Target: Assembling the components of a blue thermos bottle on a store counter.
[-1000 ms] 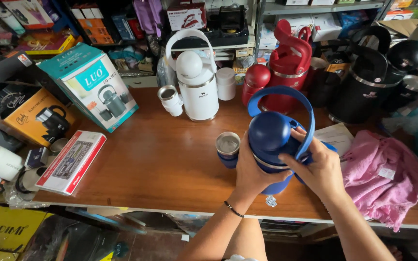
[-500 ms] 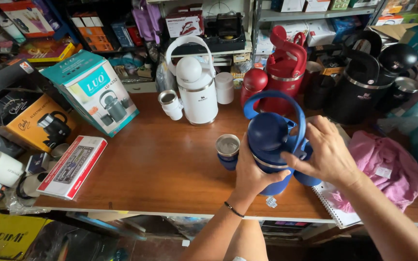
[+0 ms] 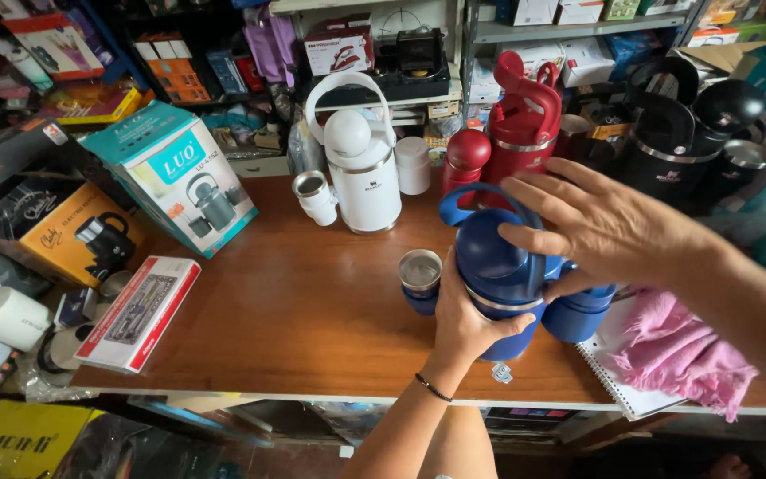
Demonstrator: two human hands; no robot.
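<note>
The left hand wraps its grip around the blue jug (low on its body); the right hand rests spread open on the lid.

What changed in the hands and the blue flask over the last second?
The right hand lifted off the blue flask's side and now lies flat over its top by the handle, thumb against a blue cup beside it. The left hand stays wrapped round the flask's body. The flask, the small blue cup, the white flask and the pink cloth kept their places on the table.
</note>
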